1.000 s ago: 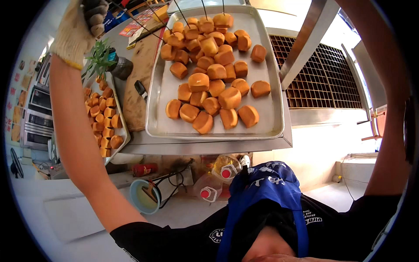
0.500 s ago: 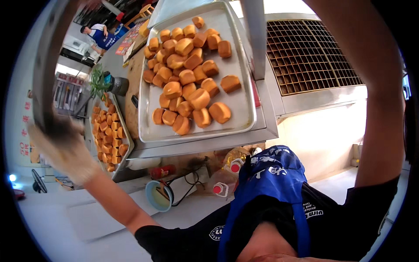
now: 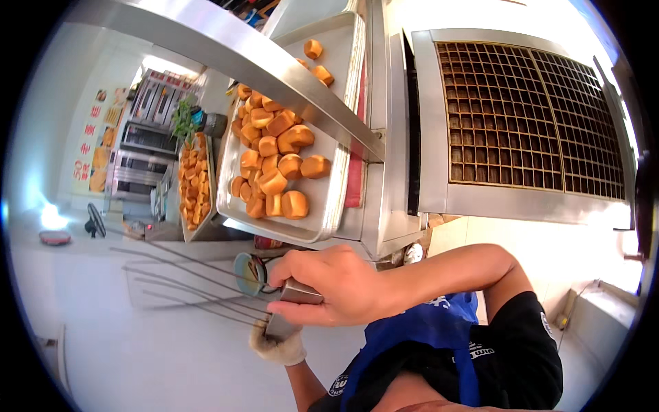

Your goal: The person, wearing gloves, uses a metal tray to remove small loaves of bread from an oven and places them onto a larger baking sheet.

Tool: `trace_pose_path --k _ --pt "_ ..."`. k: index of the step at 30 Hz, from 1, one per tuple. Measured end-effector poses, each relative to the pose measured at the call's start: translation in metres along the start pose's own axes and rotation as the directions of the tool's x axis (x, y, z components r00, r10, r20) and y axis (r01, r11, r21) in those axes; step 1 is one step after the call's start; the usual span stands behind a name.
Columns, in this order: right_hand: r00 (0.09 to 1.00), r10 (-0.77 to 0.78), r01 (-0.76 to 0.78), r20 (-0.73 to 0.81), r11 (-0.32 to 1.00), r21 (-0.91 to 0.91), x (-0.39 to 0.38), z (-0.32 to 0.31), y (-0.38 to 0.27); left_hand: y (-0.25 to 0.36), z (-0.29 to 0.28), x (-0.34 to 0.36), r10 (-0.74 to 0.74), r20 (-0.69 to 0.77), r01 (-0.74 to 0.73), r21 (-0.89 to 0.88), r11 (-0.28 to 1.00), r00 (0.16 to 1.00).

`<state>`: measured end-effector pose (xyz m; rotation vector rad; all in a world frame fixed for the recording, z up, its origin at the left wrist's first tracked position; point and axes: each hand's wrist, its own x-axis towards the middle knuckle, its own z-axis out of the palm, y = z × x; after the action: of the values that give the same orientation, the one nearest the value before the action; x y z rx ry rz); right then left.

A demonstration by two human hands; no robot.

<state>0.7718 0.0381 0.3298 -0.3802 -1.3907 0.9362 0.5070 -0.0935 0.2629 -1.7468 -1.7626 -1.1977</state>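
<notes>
Lower middle of the frame: bare right hand point(image 3: 336, 288) clamped on metal fork handle point(image 3: 301, 294), long prongs point(image 3: 185, 278) pointing left. Gloved left hand point(image 3: 278, 343) just under, grip closed on handle too. Tray of buns point(image 3: 274, 172) above.

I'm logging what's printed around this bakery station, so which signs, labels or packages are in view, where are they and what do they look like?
Wall poster: far left beside the steel ovens, tall pale rectangle with red marks and pictures of baked goods.
Apron print: small white print on the dark sleeve beside the blue apron, lower right.
No packages or screens show clearly.
</notes>
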Motion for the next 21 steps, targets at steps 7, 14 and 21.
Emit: trace_pose_path --k 7,14,21 --pt "0.982 0.177 -0.172 -0.061 0.982 0.075 -0.010 -0.012 0.004 0.046 -0.026 0.007 -0.599 0.487 0.645 -0.761 0.066 0.636" --pt "0.969 0.243 -0.246 0.043 0.963 0.112 -0.015 0.006 0.015 0.010 -0.028 0.048 -0.503 0.529 0.699 -0.673 0.242 0.684" --pt "0.980 0.147 -0.154 0.133 0.987 0.044 0.025 -0.001 0.047 -0.054 0.058 0.174 -0.192 0.755 0.767 -0.642 -0.016 0.627"
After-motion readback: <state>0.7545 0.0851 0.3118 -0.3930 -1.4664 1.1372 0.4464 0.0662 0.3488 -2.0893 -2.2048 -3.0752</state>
